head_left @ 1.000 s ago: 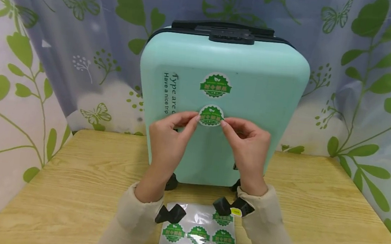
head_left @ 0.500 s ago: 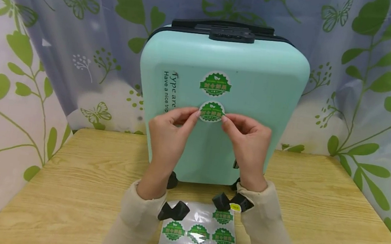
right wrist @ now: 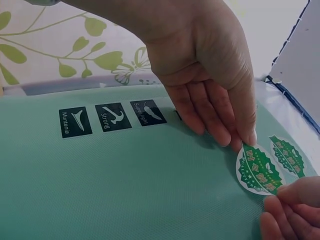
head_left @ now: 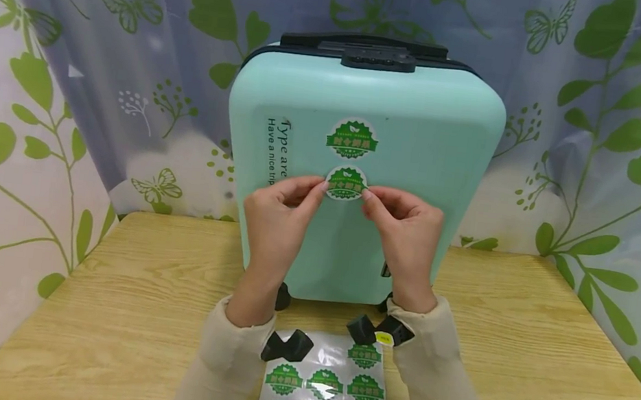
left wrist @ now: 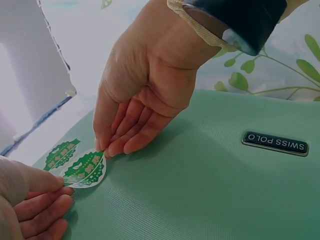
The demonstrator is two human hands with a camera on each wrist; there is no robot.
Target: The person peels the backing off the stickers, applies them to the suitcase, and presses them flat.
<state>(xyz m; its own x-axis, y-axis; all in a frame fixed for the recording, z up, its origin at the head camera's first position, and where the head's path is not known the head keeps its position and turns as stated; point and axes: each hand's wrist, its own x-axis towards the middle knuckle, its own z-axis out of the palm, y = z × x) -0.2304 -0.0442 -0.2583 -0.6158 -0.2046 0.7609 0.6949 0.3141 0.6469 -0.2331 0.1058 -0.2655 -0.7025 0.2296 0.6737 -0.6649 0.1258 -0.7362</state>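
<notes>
A round green-and-white sticker [head_left: 347, 184] is stretched between both hands, close in front of the mint-green suitcase [head_left: 338, 254]. My left hand [head_left: 280, 222] pinches its left edge between thumb and forefinger. On the opposite edge, the thumb and forefinger of my right hand [head_left: 407, 235] pinch it the same way. Just above, a matching sticker [head_left: 353, 139] lies flat on the suitcase front. In the right wrist view the held sticker [right wrist: 257, 170] stands slightly away from the shell at its lower edge, beside the flat one [right wrist: 288, 156].
A sheet of several green stickers [head_left: 327, 363] lies on the wooden table [head_left: 160, 274], under the forearms. Printed lettering [head_left: 277, 150] runs down the suitcase's left side. A leaf-patterned curtain [head_left: 192, 82] hangs behind. The left wrist view shows a dark nameplate [left wrist: 275, 143].
Both hands have raised the held sticker slightly toward the one above it, mostly during the first half second. Both hands keep their pinch, and the suitcase stays in place.
</notes>
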